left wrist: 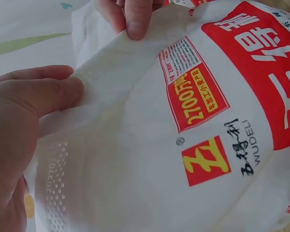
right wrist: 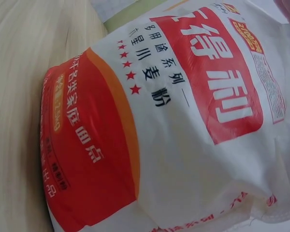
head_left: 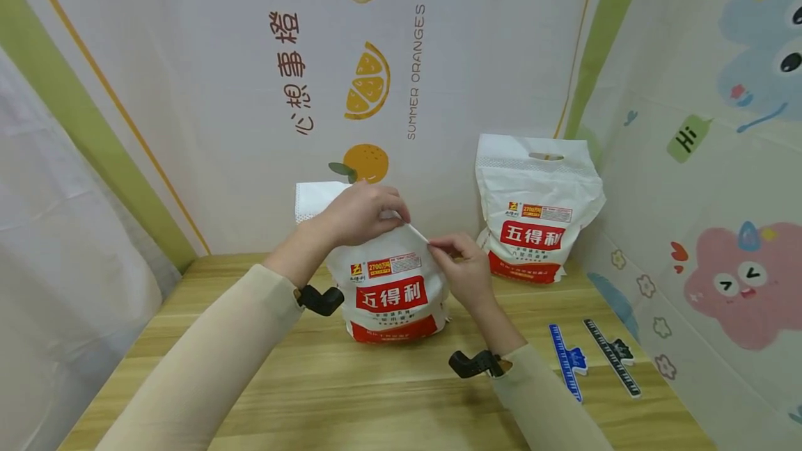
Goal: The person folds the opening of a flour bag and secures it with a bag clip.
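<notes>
A white flour bag [head_left: 391, 291] with a red label stands on the wooden table [head_left: 351, 395] in front of me. My left hand [head_left: 363, 214] grips the folded top of the bag; its thumb [left wrist: 43, 94] presses on the white fabric. My right hand [head_left: 460, 256] pinches the bag's upper right edge, and its fingertips [left wrist: 135, 19] show at the top of the left wrist view. The right wrist view shows only the bag's lower front [right wrist: 174, 130] and its red base.
A second, same flour bag [head_left: 535, 211] stands at the back right by the wall. Two clip strips, one blue [head_left: 567, 360] and one black [head_left: 612, 355], lie on the table at the right. Printed sheets wall in the table on three sides.
</notes>
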### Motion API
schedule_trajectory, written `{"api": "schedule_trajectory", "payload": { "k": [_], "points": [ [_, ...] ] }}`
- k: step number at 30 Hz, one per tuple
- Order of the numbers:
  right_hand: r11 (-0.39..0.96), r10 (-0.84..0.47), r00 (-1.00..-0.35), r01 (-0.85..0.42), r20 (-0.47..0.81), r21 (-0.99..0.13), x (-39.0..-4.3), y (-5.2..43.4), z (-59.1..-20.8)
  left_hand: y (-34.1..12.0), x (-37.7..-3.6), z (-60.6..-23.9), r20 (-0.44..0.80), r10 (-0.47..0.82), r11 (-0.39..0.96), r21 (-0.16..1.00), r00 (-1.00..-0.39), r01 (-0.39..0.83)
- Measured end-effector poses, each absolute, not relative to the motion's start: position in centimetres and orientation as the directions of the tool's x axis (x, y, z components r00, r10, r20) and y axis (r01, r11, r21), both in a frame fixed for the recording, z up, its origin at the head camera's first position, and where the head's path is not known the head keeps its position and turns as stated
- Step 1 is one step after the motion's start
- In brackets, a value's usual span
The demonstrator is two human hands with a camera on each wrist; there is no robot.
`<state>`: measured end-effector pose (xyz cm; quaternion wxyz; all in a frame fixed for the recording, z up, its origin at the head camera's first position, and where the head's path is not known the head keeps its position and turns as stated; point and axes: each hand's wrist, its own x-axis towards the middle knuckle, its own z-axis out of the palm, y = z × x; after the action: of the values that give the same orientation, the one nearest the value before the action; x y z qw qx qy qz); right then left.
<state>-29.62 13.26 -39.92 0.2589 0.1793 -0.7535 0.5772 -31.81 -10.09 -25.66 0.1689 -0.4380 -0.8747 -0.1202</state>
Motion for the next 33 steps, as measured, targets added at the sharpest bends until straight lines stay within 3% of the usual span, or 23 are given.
{"api": "schedule_trajectory", "payload": {
  "k": [3, 11, 20, 28, 33],
  "points": [
    [0.267, 0.036, -0.790, -0.583, 0.612, -0.767, -29.54, 13.17, -40.00, -9.96, -31.80, -25.85, 0.406, 0.735, 0.586, 0.025, -0.543, 0.810],
    [0.247, 0.048, -0.804, -0.566, 0.593, -0.787, -29.52, 13.09, -40.10, -10.50, -31.71, -25.59, 0.438, 0.696, 0.629, 0.012, -0.569, 0.778],
    [0.218, 0.049, -0.806, -0.568, 0.590, -0.793, -29.49, 13.06, -40.19, -10.34, -31.58, -26.01, 0.486, 0.708, 0.601, -0.034, -0.512, 0.799],
    [0.226, 0.049, -0.811, -0.560, 0.583, -0.797, -29.50, 13.16, -40.34, -10.65, -31.61, -25.53, 0.476, 0.672, 0.663, -0.047, -0.567, 0.747],
    [0.238, 0.048, -0.807, -0.564, 0.589, -0.791, -29.51, 13.18, -40.36, -10.80, -31.53, -25.48, 0.491, 0.676, 0.650, -0.046, -0.550, 0.758]
  ]
}}
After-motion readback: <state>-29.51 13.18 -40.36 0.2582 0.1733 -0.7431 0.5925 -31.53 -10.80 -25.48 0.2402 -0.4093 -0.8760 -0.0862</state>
